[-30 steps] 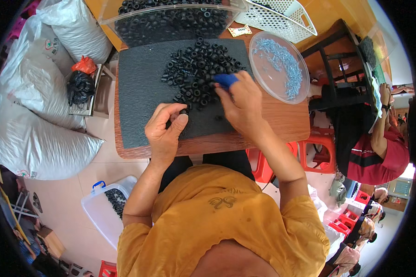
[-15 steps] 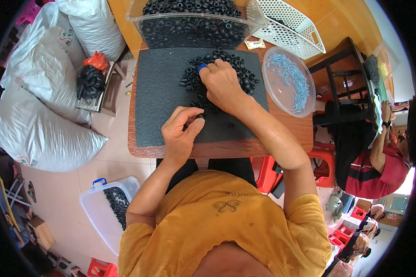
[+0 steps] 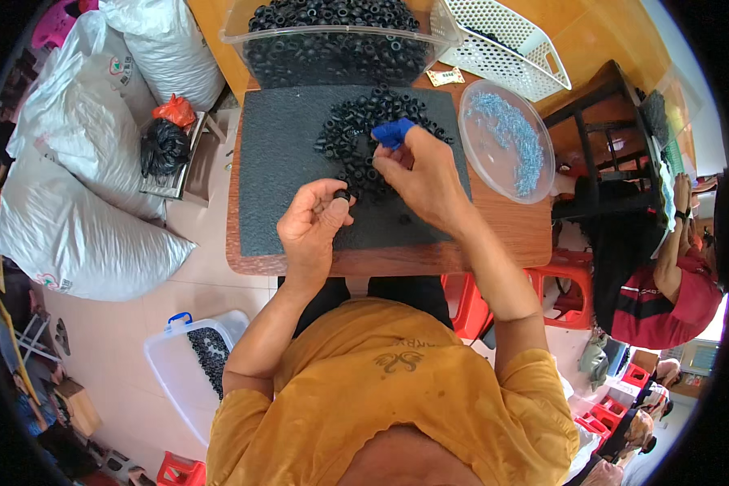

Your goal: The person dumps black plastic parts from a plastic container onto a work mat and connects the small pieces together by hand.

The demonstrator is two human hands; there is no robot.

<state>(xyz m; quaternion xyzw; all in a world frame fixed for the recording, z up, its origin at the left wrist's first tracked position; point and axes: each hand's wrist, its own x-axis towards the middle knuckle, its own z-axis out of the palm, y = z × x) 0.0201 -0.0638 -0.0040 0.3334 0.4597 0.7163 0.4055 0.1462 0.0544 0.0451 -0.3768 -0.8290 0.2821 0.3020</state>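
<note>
My left hand (image 3: 306, 223) pinches a small black hollow plastic part (image 3: 343, 194) between thumb and fingers, over the near part of the dark grey mat (image 3: 279, 178). Just right of it, my right hand (image 3: 421, 174) hovers above a heap of similar black parts (image 3: 352, 121). A blue finger cover (image 3: 393, 132) wraps one of its fingertips. The thumb stands apart from that covered finger, and I see nothing between them. The remaining fingers of this hand are partly hidden.
Behind the mat stands a clear bin (image 3: 340, 53) full of black parts. A white perforated basket (image 3: 502, 49) is at the back right, and a round clear lid (image 3: 474, 154) holds small bluish pieces. White sacks (image 3: 81, 219) fill the left; a person (image 3: 664, 300) sits at right.
My right hand has drawn back rightward from the heap, its thumb and blue-covered finger now apart. My left hand has shifted slightly left and still holds the black part.
</note>
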